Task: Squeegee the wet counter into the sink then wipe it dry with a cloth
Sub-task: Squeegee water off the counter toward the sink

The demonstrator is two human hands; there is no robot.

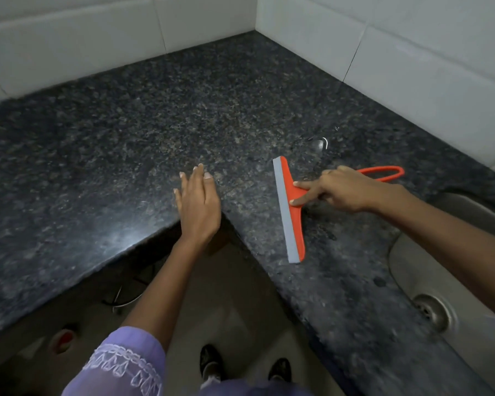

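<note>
Head view, places given relative to the squeegee.

Squeegee (293, 212): orange plastic body with a grey rubber blade, lying on the desk (126, 138), blade edge facing left, looped orange handle running off to the right behind the holding hand.

Right hand (340, 192): gripping the squeegee at the neck where handle meets head. Two fingers are stretching straight out and pressing on the orange head just behind the blade; the remaining fingers are curling round the handle.

Left hand (197, 204): lying to the left of the squeegee, apart from it, fingers straight and held loosely together, palm down at the inner corner edge of the desk, holding nothing.

Desk: dark speckled granite, L-shaped, carrying the squeegee. A small glinting patch of water (316, 144) is sitting just beyond the far end of the blade.

Sink (412, 270): steel basin sitting to the right of the squeegee and nearer the viewer, its drain (429, 310) showing at the lower right, partly crossed by the right forearm.

Wall tiles (355, 38): white, standing behind the squeegee along both far edges of the desk.

Sleeve (120, 364): lilac with white embroidery, showing below and left of the squeegee.

Shoes (212, 361): dark, standing on the floor below.
</note>
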